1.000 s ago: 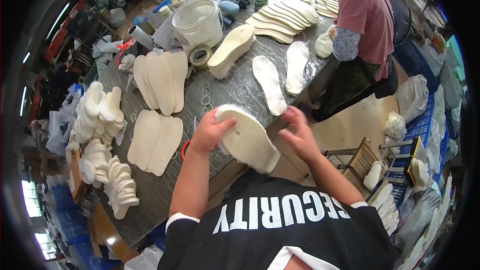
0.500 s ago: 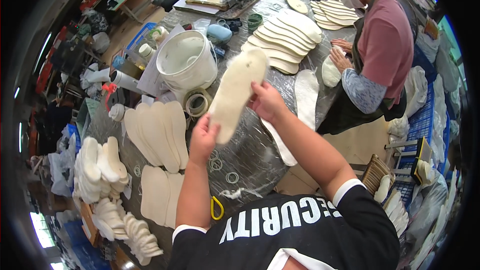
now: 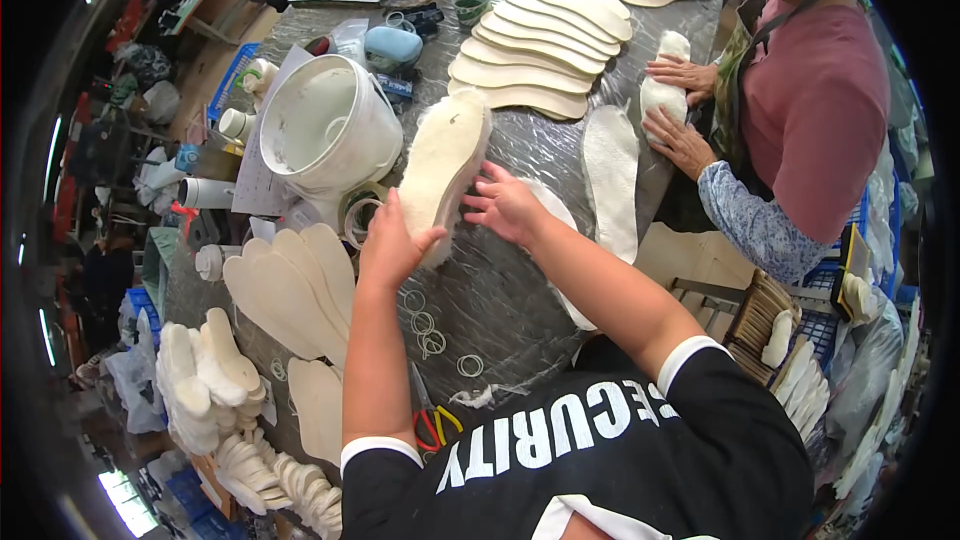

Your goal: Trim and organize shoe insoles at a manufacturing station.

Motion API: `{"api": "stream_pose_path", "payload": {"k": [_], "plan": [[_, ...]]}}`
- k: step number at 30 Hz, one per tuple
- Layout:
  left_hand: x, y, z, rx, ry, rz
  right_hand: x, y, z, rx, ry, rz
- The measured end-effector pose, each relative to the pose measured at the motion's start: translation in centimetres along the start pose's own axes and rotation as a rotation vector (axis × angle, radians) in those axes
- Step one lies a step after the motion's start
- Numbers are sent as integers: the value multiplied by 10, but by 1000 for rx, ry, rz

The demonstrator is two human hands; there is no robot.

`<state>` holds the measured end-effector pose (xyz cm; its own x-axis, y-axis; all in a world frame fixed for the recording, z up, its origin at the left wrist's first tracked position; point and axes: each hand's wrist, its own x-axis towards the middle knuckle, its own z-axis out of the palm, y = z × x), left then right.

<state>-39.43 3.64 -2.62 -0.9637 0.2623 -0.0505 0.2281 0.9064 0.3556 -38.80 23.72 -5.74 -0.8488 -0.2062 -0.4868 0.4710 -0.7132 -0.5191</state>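
A cream fleecy insole (image 3: 445, 150) is held up over the table, its fuzzy face upward. My left hand (image 3: 392, 242) grips its near end, thumb on top and fingers at the edge. Beside the insole's right edge, my right hand (image 3: 505, 203) has its fingers spread; whether a fingertip brushes the edge I cannot tell. One white fleecy insole (image 3: 610, 180) lies flat to the right, and another insole (image 3: 550, 203) is partly hidden by my right forearm. Cream insoles are fanned out on the left (image 3: 290, 285) and in a larger overlapping row (image 3: 545, 45) beyond my hands.
A white bucket (image 3: 375, 140) stands left of my hands, near tape rolls (image 3: 362, 218). Rubber bands (image 3: 430, 342) and scissors (image 3: 437, 427) lie close to me. At right, a co-worker's hands (image 3: 685, 105) press a white fleecy insole (image 3: 660, 95). Piled insoles (image 3: 205, 370) sit at the left edge.
The insole has come left and a little closer to me, and its face has turned. My right hand has let go of its edge and spread its fingers. The view has shifted.
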Motion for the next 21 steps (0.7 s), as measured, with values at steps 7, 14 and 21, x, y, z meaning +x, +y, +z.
{"api": "stream_pose_path", "payload": {"k": [7,14,21], "plan": [[-2,28,-8,118,-150,-192,-7,6,7,143,-206,-22],[-12,13,2,126,-22,-129,-83,28,-59,-194,-331,177],[-46,73,15,-13,387,17,-202,-1,-179,-212,-143,221]]}}
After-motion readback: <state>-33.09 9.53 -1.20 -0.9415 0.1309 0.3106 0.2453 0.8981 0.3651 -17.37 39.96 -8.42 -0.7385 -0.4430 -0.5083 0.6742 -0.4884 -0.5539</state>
